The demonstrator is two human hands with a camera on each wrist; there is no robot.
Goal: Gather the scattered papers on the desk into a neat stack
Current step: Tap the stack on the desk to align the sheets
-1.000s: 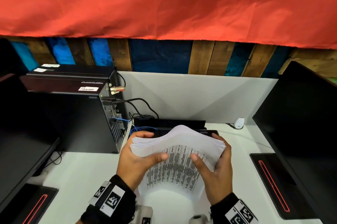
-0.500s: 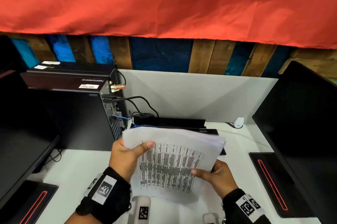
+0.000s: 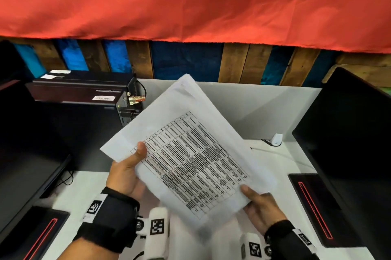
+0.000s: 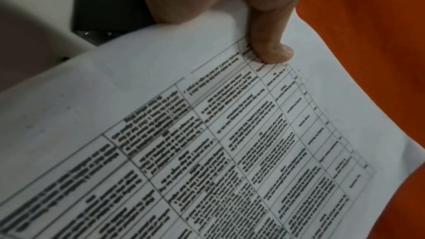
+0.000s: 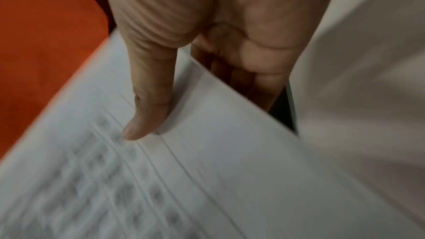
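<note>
A stack of white papers with a printed table on the top sheet is held in the air above the desk, turned diagonally with one corner pointing up. My left hand pinches its left corner, thumb on top and fingers hidden beneath. My right hand pinches the lower right corner the same way. The left wrist view shows the thumb pressing the papers. In the right wrist view, blurred, the thumb lies on the papers with fingers curled under.
A black computer case with cables stands at the back left. Dark monitors flank the white desk on both sides, with black bases with red lines at each side. A small white adapter sits near the grey partition. Red cloth hangs above.
The papers went from bent in an arch between both hands to flat, then rose and rotated to a diagonal. My right hand slid to the lower right corner.
</note>
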